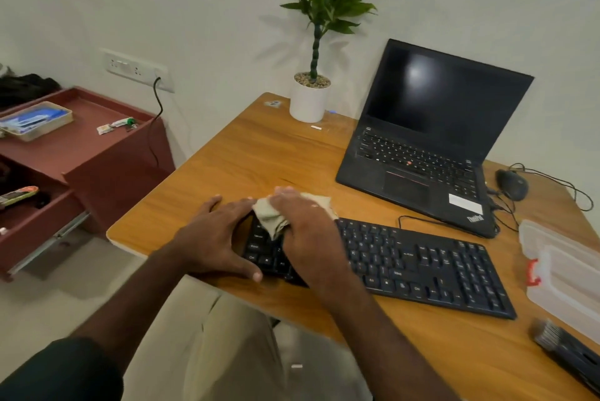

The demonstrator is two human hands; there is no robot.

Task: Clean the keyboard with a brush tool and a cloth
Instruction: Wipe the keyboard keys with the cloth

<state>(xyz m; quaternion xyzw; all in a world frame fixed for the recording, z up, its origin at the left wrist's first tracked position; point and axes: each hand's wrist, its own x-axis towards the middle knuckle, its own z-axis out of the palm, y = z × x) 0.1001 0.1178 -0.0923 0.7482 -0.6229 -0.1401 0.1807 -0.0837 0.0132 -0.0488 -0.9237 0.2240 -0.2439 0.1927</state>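
While we look down on the desk [227, 154], entries as follows.
Keyboard [422, 267]: black, lying slantwise at the near edge of the desk, its left end under both hands.
Right hand [308, 232]: fingers curled down on a beige cloth [271, 217], which we see pressed to the keys at the far-left corner.
Left hand [217, 238]: flat and spread, fingers splayed over the keyboard's left end, thumb at the near edge; we see nothing gripped.
Brush tool [565, 348]: dark, lying on the desk at near right, well apart from both hands.
Laptop [422, 147]: open, screen dark, beyond the keyboard.
Clear plastic box [561, 274]: right of the keyboard.
Mouse [512, 184]: far right, beside the laptop.
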